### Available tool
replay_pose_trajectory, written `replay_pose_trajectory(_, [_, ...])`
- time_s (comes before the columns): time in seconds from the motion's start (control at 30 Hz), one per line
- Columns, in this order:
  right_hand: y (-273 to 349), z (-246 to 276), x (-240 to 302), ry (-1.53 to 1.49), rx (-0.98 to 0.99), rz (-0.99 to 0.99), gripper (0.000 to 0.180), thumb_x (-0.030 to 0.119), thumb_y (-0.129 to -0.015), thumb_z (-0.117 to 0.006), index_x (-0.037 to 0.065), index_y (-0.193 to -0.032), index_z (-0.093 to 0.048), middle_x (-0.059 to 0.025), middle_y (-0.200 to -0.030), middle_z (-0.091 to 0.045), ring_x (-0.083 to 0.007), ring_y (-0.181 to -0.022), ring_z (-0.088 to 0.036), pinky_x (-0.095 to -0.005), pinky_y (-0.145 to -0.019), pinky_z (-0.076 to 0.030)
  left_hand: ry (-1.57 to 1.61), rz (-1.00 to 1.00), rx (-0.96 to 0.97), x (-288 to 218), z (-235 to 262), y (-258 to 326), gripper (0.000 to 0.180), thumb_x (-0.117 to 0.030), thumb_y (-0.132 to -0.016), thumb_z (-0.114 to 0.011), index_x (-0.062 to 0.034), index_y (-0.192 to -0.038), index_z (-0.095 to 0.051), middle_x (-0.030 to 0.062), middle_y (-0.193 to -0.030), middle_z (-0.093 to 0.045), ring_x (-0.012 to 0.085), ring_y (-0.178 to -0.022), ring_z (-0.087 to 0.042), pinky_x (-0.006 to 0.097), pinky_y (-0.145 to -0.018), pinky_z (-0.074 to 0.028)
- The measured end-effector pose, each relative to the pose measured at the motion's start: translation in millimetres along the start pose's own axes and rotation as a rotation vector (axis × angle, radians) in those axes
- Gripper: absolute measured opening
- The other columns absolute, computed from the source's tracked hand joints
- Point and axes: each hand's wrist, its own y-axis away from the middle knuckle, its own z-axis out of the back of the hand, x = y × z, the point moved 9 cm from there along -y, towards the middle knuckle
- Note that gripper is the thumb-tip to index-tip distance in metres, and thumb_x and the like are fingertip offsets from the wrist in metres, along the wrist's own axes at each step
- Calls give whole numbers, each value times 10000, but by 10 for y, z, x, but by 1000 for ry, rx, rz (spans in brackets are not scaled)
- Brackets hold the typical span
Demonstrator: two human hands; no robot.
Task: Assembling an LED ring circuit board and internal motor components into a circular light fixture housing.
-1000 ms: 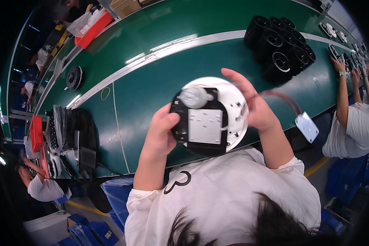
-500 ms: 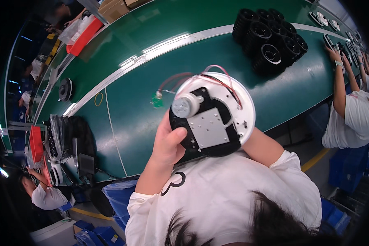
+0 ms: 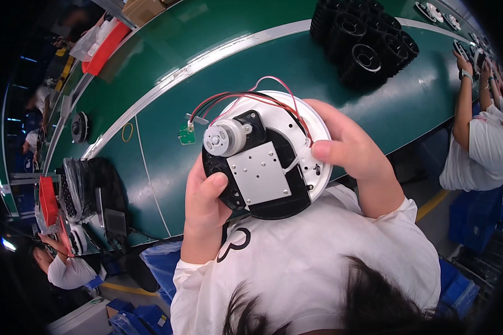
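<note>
Between my two hands is a round white-and-black motor assembly (image 3: 260,173), held above the near edge of the bench. It carries a silver motor (image 3: 222,139), a grey metal plate with screws and a white disc-shaped base. Red and black wires (image 3: 251,96) arch over its top to a small green circuit board (image 3: 186,135) dangling at the left. My left hand (image 3: 207,192) grips the black left side, thumb on top. Around the white right rim closes my right hand (image 3: 355,145), its thumb near where the wires enter. The fingers beneath are hidden.
Stacked black ring-shaped parts (image 3: 366,56) stand on the green bench (image 3: 167,145) at the far right. A yellow rubber band (image 3: 127,132) and a dark round part (image 3: 80,127) lie leftward. Red bins (image 3: 103,50) stand at the left. Other people work at both sides.
The motor assembly has shifted left and slightly turned. My right hand, mostly hidden behind it before, now shows on its right rim. The circuit board has swung left with the wires.
</note>
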Motion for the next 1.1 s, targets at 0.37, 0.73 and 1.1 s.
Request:
replay_pose_trajectory(0.37, [-23,2,-46,57,-23,95,548,245,-812,-572,-79,-1183,-332,-135,-1088,-490,-155,-994,-468,-278,-844,-393,-2,-8,-28,14,39,-14,641,-255,-710,-621,68,-1194,-353,153,-1105,-505,206,-992,-540,307,-814,-464])
replay_pose_trajectory(0.73, [-81,195,-401,103,79,52,447,25,-833,-508,-9,-1248,-345,-85,-1164,-471,-142,-1017,-477,-285,-875,-396,-899,-477,-112,-443,-217,159,663,-95,-520,-695,35,-1124,-455,108,-939,-504,189,-849,-516,283,-769,-417])
replay_pose_trajectory(1.1, [-190,351,-209,205,-9,102,483,67,-803,-562,18,-1241,-366,-79,-1155,-479,-146,-1071,-454,-289,-905,-367,-1112,-649,-71,-642,-259,115,620,-122,-541,-723,56,-1074,-462,130,-860,-513,217,-741,-494,288,-663,-398])
